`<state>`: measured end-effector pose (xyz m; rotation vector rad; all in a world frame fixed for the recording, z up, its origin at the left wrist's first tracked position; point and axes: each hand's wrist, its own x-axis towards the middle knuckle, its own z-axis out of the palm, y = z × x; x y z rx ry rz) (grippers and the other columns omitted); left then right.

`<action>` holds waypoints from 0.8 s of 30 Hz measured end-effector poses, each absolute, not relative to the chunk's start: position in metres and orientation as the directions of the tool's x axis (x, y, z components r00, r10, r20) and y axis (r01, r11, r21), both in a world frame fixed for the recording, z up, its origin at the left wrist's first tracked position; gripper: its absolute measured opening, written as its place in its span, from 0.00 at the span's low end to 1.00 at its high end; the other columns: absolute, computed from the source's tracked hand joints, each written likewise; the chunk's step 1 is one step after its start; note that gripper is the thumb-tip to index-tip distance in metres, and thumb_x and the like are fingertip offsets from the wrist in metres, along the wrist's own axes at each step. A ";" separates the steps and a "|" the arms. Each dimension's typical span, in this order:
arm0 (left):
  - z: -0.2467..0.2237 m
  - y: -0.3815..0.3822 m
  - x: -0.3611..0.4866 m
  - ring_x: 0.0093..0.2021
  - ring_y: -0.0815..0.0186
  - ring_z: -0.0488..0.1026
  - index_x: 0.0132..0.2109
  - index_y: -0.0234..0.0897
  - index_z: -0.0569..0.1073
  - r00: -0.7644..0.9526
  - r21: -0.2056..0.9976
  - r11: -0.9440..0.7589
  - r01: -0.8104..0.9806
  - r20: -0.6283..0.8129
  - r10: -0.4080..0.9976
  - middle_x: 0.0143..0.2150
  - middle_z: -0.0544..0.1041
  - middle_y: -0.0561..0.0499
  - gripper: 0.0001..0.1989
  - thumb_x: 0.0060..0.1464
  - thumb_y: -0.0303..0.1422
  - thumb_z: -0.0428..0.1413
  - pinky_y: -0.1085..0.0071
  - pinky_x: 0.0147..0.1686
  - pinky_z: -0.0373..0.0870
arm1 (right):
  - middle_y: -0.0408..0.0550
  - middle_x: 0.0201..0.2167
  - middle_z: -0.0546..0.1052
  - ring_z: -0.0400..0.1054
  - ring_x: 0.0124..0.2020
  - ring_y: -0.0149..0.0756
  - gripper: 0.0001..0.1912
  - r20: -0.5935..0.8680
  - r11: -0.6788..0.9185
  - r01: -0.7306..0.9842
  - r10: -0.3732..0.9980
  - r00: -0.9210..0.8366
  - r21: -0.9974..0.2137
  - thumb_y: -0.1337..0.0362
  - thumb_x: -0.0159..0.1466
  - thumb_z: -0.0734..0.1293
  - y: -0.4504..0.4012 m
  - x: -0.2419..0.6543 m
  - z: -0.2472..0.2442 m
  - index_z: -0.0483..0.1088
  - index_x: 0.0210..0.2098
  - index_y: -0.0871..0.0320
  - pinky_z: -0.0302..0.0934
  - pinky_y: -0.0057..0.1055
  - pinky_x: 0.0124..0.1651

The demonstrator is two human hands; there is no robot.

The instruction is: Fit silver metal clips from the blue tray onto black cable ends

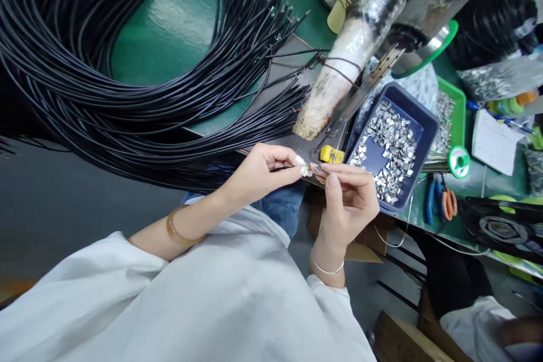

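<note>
My left hand [274, 169] is pinched closed, its wrapped fingertip against a small item too tiny to make out. Fingertip to fingertip with it, my right hand [350, 195] is closed on a small metallic piece [317, 168]. Both hands are at the table's front edge. Just beyond them lies a yellow object [331, 154]. A blue tray [418, 113] of small metal pieces [392, 150] stands right of my right hand. Long black cables [169, 102] spread across the left, their stripped ends near the middle.
A white exhaust tube [331, 79] hangs low beyond my hands. Farther right are a green tray [458, 107], a solder spool [459, 162], blue pliers [431, 201], orange-handled pliers [448, 203], paper [494, 141] and a black fan [503, 229]. Another person's sleeve [475, 325] shows at lower right.
</note>
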<state>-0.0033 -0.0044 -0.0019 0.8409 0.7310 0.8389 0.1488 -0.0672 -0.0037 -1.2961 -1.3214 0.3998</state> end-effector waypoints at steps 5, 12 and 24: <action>0.000 -0.003 -0.001 0.26 0.75 0.70 0.26 0.32 0.80 0.421 0.869 0.364 -0.334 -0.207 0.883 0.24 0.77 0.54 0.04 0.41 0.20 0.65 0.80 0.28 0.67 | 0.44 0.40 0.82 0.80 0.41 0.34 0.10 0.709 0.432 0.695 0.686 0.162 -0.576 0.74 0.63 0.72 -0.068 0.146 -0.007 0.74 0.40 0.54 0.78 0.34 0.43; 0.000 0.001 0.000 0.29 0.71 0.75 0.26 0.33 0.81 0.390 0.874 0.338 -0.349 -0.193 0.900 0.26 0.81 0.52 0.02 0.41 0.23 0.66 0.77 0.31 0.72 | 0.45 0.42 0.83 0.81 0.43 0.35 0.09 0.660 0.393 0.669 0.725 0.196 -0.631 0.74 0.64 0.70 -0.066 0.146 -0.014 0.72 0.42 0.55 0.79 0.36 0.44; 0.004 0.001 0.002 0.27 0.72 0.69 0.27 0.32 0.81 0.358 0.934 0.262 -0.243 -0.165 0.919 0.25 0.78 0.52 0.03 0.46 0.27 0.63 0.77 0.28 0.67 | 0.47 0.41 0.85 0.81 0.42 0.33 0.09 0.739 0.431 0.787 0.672 0.046 -0.441 0.74 0.62 0.72 -0.060 0.150 -0.014 0.73 0.40 0.56 0.77 0.31 0.46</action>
